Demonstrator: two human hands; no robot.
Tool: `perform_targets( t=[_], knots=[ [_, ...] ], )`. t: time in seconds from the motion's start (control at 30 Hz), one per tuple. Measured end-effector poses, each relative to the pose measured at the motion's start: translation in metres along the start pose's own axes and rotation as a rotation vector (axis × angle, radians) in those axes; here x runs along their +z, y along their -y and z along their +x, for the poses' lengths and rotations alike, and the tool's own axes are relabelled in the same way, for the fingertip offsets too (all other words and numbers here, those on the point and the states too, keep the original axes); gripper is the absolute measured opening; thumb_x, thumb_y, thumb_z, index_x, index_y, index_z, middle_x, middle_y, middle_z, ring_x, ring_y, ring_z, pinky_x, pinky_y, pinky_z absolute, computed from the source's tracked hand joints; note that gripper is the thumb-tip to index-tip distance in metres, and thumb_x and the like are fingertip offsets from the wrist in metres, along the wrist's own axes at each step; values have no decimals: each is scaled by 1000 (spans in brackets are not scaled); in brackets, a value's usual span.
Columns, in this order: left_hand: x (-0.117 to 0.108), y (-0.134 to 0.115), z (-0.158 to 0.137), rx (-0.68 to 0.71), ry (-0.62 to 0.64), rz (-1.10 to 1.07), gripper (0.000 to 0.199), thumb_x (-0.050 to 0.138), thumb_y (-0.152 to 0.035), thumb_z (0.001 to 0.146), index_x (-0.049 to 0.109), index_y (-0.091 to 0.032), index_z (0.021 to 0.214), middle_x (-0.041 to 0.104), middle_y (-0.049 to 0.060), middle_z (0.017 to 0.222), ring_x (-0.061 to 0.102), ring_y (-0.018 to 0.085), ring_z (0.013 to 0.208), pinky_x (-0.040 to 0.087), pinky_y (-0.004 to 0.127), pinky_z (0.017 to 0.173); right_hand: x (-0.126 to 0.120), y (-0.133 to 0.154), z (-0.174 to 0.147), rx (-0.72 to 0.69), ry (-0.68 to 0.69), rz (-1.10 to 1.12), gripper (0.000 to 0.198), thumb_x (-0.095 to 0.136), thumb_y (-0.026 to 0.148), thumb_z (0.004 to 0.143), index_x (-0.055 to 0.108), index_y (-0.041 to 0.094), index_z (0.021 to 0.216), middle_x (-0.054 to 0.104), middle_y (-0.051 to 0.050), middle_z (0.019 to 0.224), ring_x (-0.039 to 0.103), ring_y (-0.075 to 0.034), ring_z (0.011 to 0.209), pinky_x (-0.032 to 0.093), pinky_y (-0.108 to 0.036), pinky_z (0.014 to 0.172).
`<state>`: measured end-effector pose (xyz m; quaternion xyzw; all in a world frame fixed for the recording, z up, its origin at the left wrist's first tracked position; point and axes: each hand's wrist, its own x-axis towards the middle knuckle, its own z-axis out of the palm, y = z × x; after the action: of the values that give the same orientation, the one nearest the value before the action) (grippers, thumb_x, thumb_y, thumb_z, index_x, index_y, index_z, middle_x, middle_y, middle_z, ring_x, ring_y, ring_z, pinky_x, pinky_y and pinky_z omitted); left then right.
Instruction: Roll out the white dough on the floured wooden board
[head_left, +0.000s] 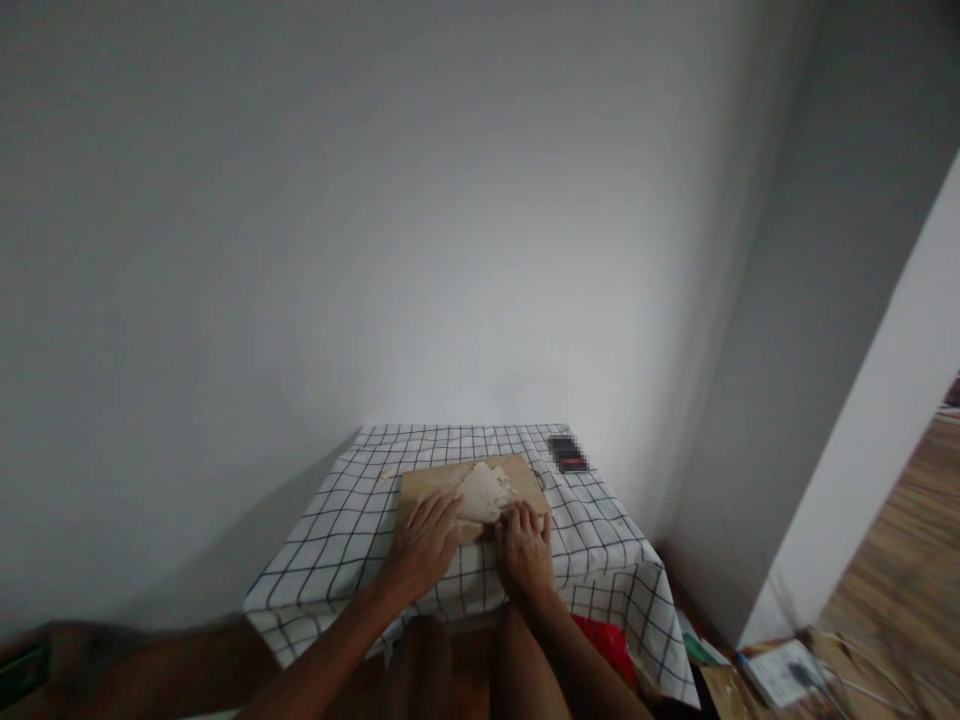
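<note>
A flattened piece of pale dough point(484, 490) with a ragged right side lies on a wooden cutting board point(427, 482). My left hand point(426, 540) rests palm down at the left of the dough, its fingers stretched out and reaching the dough's edge. At the near right edge, my right hand point(523, 545) has its fingers bent and closed against the dough. Part of the board's near side is hidden beneath both hands.
A white tablecloth with dark checks point(330, 520) covers the table, which stands against a pale wall point(450, 250). Dark blurred-out items point(568, 453) lie at the back right. Below are a red bag point(606, 645) and floor clutter, including a white box point(784, 672).
</note>
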<state>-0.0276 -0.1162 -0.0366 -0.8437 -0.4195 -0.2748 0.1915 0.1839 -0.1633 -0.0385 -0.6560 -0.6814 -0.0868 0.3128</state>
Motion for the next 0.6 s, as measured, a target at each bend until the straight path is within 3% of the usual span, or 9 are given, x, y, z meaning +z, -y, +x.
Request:
perform_targets(
  t=[0.23,0.4,0.6],
  knots=[
    [-10,-3,-9,3,-28,-61,46,36,-27,103,52,-22,145,58,8,146,47,26,142,41,49,118,-8,7,-2,-3,0,9,38,29,26,106,64,21,122,67,-15,129,52,-28,134,22,-59,122],
    [-19,-17,-9,-52,-80,-60,41,38,-26,101,57,-21,137,63,11,136,54,28,132,44,52,115,-8,4,-1,-67,32,-12,40,30,25,105,65,25,124,65,-13,132,47,-29,140,21,-62,121],
    [-18,-23,-6,-91,-87,0,39,41,-32,101,60,-22,133,66,13,129,60,29,121,49,52,107,-2,-6,3,-88,-17,47,40,31,30,106,62,25,130,64,-11,138,45,-25,142,21,-51,124]
  ],
)
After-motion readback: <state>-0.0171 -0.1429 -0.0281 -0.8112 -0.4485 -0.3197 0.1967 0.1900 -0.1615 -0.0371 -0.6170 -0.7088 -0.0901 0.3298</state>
